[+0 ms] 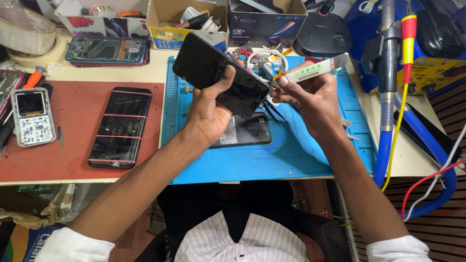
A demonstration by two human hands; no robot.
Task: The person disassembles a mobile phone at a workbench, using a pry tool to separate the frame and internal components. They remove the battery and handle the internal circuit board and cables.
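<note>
Your left hand (pixel 209 109) grips a black phone screen panel (pixel 221 75) and holds it tilted above the blue work mat (pixel 291 155), thumb pressed on its glass face. Your right hand (pixel 310 99) pinches a white glue tube (pixel 315 69) between thumb and fingers, its orange tip at the panel's right edge. A dark phone body (pixel 247 130) lies on the mat under your left hand.

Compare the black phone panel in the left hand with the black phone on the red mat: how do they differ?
The black phone panel is lifted and tilted in the left hand above the blue mat; the banded phone lies flat, untouched, on the red mat. The banded phone has thin bands stretched across it; the panel has none. The right hand holds a small tube at the panel's edge. Both are dark, glossy rectangles.
</note>
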